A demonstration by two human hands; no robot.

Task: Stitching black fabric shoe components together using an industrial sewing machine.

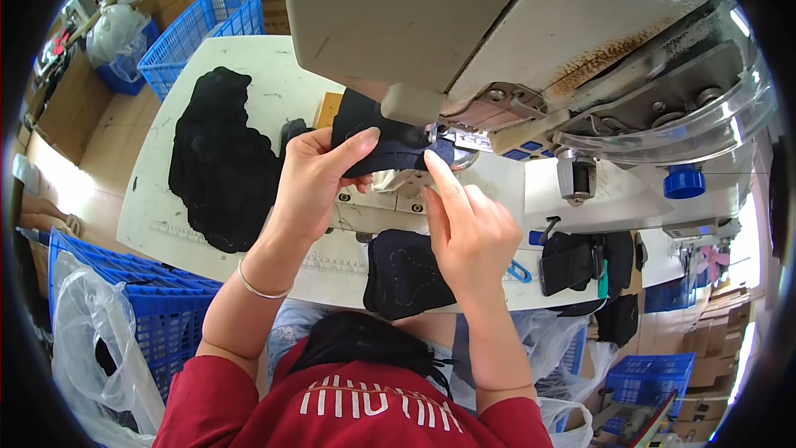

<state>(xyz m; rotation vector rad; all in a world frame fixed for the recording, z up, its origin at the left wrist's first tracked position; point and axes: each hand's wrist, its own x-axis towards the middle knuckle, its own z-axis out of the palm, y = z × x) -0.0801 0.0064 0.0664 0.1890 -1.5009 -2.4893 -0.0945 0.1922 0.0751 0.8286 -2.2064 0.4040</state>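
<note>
From the head view, your left hand (332,162) pinches a black cloth piece (355,112), thumb on top and fingers tucked beneath. That cloth lies under the head of the sewing machine (390,12), by the needle area, its near edge facing you. Your right hand (473,228) sets an extended index finger on the cloth's right end, with the other fingers curled in; whether they grip anything, you cannot tell from here. The cloth seems to sit beneath the presser foot, though the machine's head and the small scale make that hard to confirm.

On the tabletop (149,187), a large heap of black fabric (220,162) spreads to the left of your left hand. A stack of dark pieces (405,275) rests at the near edge, just beside your right hand. Farther right lie a light-blue clip-like object (519,272) and some black pouch-like items (568,265). A blue crate (178,336) stands at your left, below the tabletop.
</note>
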